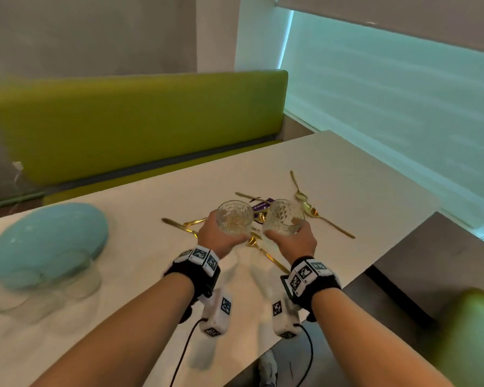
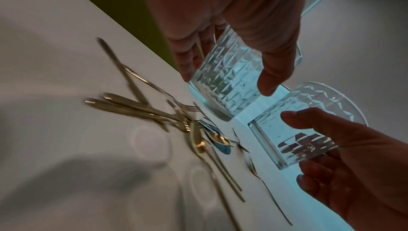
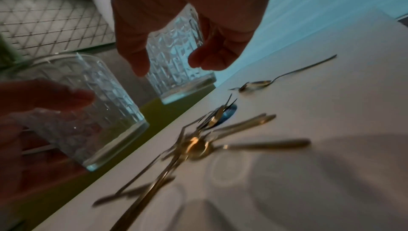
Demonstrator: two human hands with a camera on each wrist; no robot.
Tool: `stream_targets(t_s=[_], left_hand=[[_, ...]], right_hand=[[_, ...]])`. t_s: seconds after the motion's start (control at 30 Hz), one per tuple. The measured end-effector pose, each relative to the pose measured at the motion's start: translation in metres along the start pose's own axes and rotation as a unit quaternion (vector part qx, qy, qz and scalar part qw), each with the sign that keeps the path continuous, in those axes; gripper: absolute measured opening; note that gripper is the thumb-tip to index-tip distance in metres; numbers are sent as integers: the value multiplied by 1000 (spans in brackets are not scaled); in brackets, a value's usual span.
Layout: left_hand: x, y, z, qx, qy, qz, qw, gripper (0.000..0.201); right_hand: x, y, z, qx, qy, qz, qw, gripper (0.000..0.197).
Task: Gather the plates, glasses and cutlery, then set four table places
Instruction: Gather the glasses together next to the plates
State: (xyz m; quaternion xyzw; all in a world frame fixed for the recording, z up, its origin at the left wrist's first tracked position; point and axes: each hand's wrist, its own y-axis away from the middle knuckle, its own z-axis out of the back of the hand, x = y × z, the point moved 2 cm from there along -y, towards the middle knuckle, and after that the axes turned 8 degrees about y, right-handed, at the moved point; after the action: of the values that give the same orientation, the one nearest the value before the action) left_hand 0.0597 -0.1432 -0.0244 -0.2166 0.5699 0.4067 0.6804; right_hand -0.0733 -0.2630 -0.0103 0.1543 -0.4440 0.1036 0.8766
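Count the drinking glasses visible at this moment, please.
4: one in the left hand, one in the right hand, and two blurred glasses on the table by the blue plates.

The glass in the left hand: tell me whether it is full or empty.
Empty. The cut-pattern glass gripped by the left hand shows no liquid; the head view looks through it to its base.

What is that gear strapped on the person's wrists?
Each bare forearm wears a black wristband ringed with white tiles printed with black square codes. Under each wrist hangs a small white box, also code-marked, trailing a thin black cable. No sleeves or gloves.
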Motion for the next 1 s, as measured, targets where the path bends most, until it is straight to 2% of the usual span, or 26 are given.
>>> stream_targets(t_s=[0.2, 0.53, 0.77, 0.87, 1.0], left_hand=[[57, 63, 84, -81, 12, 40, 996, 84], [129, 127, 194, -226, -14, 99, 969, 85], [159, 155, 238, -265, -4, 134, 955, 80], [165, 162, 250, -265, 4, 144, 953, 87], [174, 166, 259, -272, 16, 156, 950, 84]], right_hand=[[3, 84, -67, 107, 58, 39, 992, 77], [12, 165, -168, 242, 146, 102, 954, 78], [17, 201, -210, 296, 171, 138, 930, 78], [15, 211, -220, 304, 178, 150, 924, 80], [11, 219, -229, 305, 182, 168, 920, 81]])
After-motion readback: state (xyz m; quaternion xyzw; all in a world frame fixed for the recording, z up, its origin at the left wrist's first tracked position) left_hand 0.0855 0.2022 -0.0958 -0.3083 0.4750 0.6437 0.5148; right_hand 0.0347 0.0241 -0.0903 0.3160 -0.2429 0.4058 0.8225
